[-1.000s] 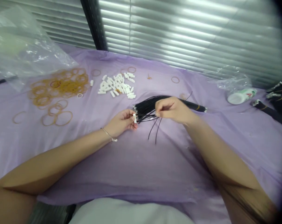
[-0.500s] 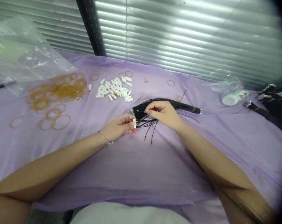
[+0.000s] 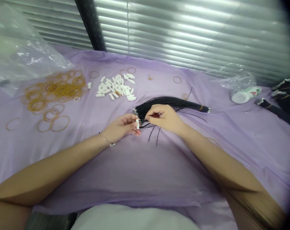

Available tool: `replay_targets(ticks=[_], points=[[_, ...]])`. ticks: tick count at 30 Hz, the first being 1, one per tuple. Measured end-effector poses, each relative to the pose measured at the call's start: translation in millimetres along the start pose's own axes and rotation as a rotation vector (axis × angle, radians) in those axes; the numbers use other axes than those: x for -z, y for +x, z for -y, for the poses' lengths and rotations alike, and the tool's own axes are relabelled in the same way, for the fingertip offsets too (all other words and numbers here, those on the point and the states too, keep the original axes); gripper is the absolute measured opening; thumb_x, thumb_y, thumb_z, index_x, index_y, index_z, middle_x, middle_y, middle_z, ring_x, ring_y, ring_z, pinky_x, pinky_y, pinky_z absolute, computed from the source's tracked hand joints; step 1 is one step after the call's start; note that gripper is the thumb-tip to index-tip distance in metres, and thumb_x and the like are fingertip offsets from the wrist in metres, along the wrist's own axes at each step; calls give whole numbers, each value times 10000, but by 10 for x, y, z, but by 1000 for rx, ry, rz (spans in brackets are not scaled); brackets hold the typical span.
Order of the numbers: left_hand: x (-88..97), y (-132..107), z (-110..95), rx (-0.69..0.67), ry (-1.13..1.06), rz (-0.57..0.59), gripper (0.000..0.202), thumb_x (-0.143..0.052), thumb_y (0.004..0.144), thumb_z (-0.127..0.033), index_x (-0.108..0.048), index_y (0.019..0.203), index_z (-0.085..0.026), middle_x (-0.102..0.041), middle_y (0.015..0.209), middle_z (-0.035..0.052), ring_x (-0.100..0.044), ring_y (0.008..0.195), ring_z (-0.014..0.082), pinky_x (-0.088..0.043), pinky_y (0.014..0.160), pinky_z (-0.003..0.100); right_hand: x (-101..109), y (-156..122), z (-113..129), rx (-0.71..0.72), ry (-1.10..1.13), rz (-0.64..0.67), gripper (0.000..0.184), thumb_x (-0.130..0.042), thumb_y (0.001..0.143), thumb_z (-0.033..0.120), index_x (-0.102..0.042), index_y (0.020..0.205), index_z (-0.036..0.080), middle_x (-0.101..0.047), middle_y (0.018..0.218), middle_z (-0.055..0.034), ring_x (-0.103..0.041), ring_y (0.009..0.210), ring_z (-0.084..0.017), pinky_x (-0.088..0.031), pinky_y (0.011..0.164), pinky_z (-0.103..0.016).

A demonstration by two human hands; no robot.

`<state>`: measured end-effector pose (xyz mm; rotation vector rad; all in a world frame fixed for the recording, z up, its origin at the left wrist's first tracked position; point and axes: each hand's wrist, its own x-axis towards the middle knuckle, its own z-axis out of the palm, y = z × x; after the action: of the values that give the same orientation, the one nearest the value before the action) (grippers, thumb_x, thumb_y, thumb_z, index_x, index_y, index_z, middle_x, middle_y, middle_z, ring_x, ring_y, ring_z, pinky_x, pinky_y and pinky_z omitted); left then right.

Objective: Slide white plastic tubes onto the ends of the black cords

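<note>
- Centrally, a bundle of black cords (image 3: pixel 173 103) lies flat on a lilac sheet (image 3: pixel 159 169) covering the counter, metal-tipped ends (image 3: pixel 135 111) pointing toward the left hand (image 3: pixel 121 126) and a yellow band (image 3: pixel 201 108) circling it near the far end.
- Just beside those metal tips, the left hand's fingers (image 3: pixel 132 121) are together, clamped on a small white piece (image 3: pixel 137 124) that stands upright against the cord ends.
- Over the bundle, the right hand (image 3: pixel 165 118) has its fingers (image 3: pixel 148 117) pinched together on something thin near the white piece; it looks like a cord, though the hand hides most of it.
- Loose strands (image 3: pixel 153 133) fan out from the bundle and hang toward the person, below both hands.
- A thin bracelet (image 3: pixel 106 140) circles the left wrist, near the bundle.
- Beyond the bundle, to the left, lies a heap of small white pieces (image 3: pixel 115 86).
- Farther left of the bundle, rubber bands (image 3: pixel 55 89) lie in a tangled spread, and a clear plastic bag (image 3: pixel 20 48) sits past them.
- Right of the bundle, a white container (image 3: pixel 245 95) lies on its side by crumpled clear plastic (image 3: pixel 236 78), with more black cord bundles (image 3: pixel 284 102) at the edge of the view.
- Behind the bundle, window blinds (image 3: pixel 183 32) run along the back of the counter.
</note>
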<state>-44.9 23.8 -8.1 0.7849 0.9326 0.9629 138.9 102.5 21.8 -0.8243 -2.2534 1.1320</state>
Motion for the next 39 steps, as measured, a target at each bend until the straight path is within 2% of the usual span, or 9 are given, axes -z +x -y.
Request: replay_targets(ticks=[6,11,16,24,28,31,34,39], points=[[-4,-7,3,1,-3,-12,270,-722,698,-253,-551,872,-138,-594,698,-22,-653,622,130,-562,619,272,-58,-23,10,-32,-30,-82,89,-589,692,144,-603,604,145,-560,608,5,-496,587,-95,-362,554,-216],[-4,-7,-1,-1,0,-14,265,-723,697,-253,-550,858,-133,-587,690,-26,-651,620,126,-561,619,266,-62,-32,23,-74,-49,-90,82,-590,672,144,-604,591,136,-570,604,4,-499,579,-95,-360,549,-214],[-9,-4,-1,-8,9,-10,265,-719,701,-249,-545,864,-134,-579,689,-29,-648,616,124,-560,616,271,-63,-22,43,-185,-14,-63,71,-592,666,154,-626,606,136,-588,599,9,-505,563,-94,-354,528,-208],[-26,-13,-11,-10,88,-4,282,-718,691,-276,-546,858,-128,-557,690,-26,-639,604,132,-565,602,297,-152,-63,26,-3,14,-68,93,-582,694,98,-615,617,140,-556,625,14,-490,598,-87,-365,566,-211],[-43,-17,-24,-7,116,-7,263,-708,695,-274,-558,847,-121,-566,706,-22,-633,607,126,-565,609,299,-129,-56,62,26,11,-37,105,-586,713,90,-626,627,137,-555,628,8,-499,605,-93,-370,566,-217],[-52,-15,-27,-24,109,-18,247,-699,706,-274,-556,840,-122,-564,699,-27,-635,614,120,-560,611,276,-64,-25,56,18,8,-18,78,-605,754,155,-663,704,140,-584,691,-13,-534,655,-108,-407,613,-228],[-51,-14,-22,-34,86,-28,261,-711,697,-278,-552,840,-129,-561,688,-36,-639,612,120,-560,611,265,-22,16,-25,15,-12,-68,104,-617,780,223,-680,813,147,-614,806,-40,-558,731,-123,-435,681,-247],[-42,-18,-6,-24,74,-33,290,-724,687,-278,-558,872,-128,-573,687,-33,-650,612,132,-567,607,275,-31,53,-139,61,-66,80,41,-619,768,170,-642,754,139,-622,775,-28,-551,725,-125,-416,685,-245]])
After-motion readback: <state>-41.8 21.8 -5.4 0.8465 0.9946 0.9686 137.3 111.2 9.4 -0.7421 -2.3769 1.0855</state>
